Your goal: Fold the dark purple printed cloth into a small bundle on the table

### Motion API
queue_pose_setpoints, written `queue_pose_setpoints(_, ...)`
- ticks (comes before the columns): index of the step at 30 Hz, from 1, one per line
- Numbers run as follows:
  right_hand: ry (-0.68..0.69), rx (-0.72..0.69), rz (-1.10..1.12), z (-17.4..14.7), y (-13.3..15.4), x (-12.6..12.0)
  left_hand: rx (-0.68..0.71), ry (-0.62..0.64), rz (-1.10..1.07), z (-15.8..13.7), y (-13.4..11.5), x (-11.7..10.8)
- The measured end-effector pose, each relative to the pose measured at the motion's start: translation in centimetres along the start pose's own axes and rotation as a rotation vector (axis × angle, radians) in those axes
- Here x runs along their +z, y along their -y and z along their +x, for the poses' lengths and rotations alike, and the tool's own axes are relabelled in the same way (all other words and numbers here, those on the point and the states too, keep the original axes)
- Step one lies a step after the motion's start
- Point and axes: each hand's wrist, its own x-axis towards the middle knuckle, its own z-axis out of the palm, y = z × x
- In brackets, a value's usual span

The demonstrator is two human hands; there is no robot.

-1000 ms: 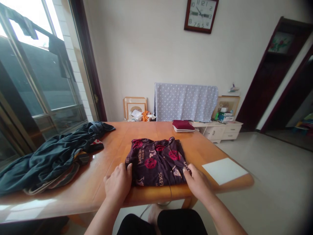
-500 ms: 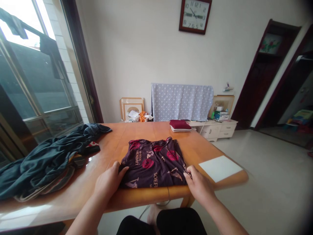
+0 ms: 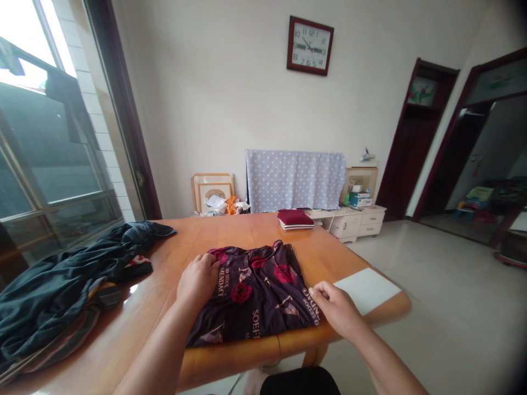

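Note:
A dark purple printed garment (image 3: 255, 296), with red roses and pale lettering, lies folded and slightly wrinkled near the front edge of the wooden table. My left hand (image 3: 200, 280) rests on its upper left side, with the fingers curled down over the cloth; their tips are partly hidden. At the garment's right edge is my right hand (image 3: 335, 306), thumb and fingers pinched together at the fabric.
Dark crumpled clothes (image 3: 74, 274) cover the left of the table (image 3: 230, 227). A folded maroon stack (image 3: 295, 218) lies at the far edge, and a white sheet (image 3: 368, 291) at the right corner. Beyond stands a low white cabinet (image 3: 360, 225) beside a dotted cloth (image 3: 296, 181).
My left hand has moved up along the garment's left side, away from its lower corner. My right hand has shifted slightly up its right edge, where more lettering shows. The view has tilted.

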Motion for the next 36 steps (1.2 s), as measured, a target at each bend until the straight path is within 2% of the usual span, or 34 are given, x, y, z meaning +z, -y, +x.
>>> queue_pose_setpoints(5, 0.039, -0.014, 0.133, 3.1, -0.1, 0.9, 0.0, 0.119, 0.015, 5.2, -1.6, 3.6)
queue_pose_setpoints(8, 0.076, 0.019, 0.229, 5.3, 0.3, 0.9, 0.011, 0.121, 0.027, 7.1, -1.8, 5.5)
queue_pose_setpoints(13, 0.089, 0.1, 0.317, 9.9, 1.5, 1.0, 0.056, 0.058, 0.018, 7.3, -1.1, 8.4)
queue_pose_setpoints(16, 0.107, 0.187, 0.342, 13.4, 1.8, 2.2, 0.066, 0.05, -0.009, 7.1, -0.3, 9.8)
queue_pose_setpoints(21, 0.089, 0.261, 0.331, 18.8, 1.5, 5.5, 0.092, 0.046, -0.031, 7.6, 0.2, 10.0)
queue_pose_setpoints(25, 0.071, 0.279, 0.28, 21.6, 1.1, 7.3, 0.082, 0.047, -0.021, 7.6, 0.3, 9.9)
queue_pose_setpoints(31, 0.079, 0.276, 0.24, 22.6, 1.0, 8.7, 0.073, 0.066, 0.002, 7.5, 0.5, 11.3)
queue_pose_setpoints(36, -0.01, 0.151, 0.206, 22.4, 1.1, 9.1, 0.062, 0.12, 0.036, 7.5, 0.3, 11.8)
